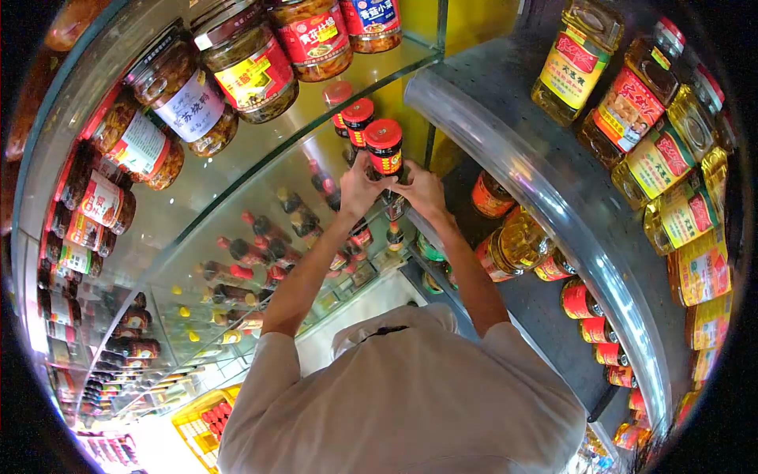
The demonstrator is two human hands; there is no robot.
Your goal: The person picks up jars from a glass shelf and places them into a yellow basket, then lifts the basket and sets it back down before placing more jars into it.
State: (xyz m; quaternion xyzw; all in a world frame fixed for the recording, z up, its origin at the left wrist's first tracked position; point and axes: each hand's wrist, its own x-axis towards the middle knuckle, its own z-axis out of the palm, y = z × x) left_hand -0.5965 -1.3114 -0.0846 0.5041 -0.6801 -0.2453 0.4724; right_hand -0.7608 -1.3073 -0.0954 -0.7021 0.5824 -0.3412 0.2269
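A dark glass jar with a red lid and a red-and-yellow label [386, 159] is at the front of a short row on a glass shelf. My left hand [359, 187] grips it low on its left side. From the right, my right hand [421, 192] holds the same jar, and the fingers of both hands come close together at its base. Directly behind it are two similar red-lidded jars [358, 113]. Whether the held jar's bottom rests on the glass is hidden by my fingers.
Big jars of pickles [245, 67] line the upper glass shelf [324, 110] at left. Oil bottles [580, 63] stand on a dark shelf at right, edged by a curved clear rail [537, 197]. Sauce bottles [268, 237] show beneath the glass. A yellow crate [189, 430] sits at lower left.
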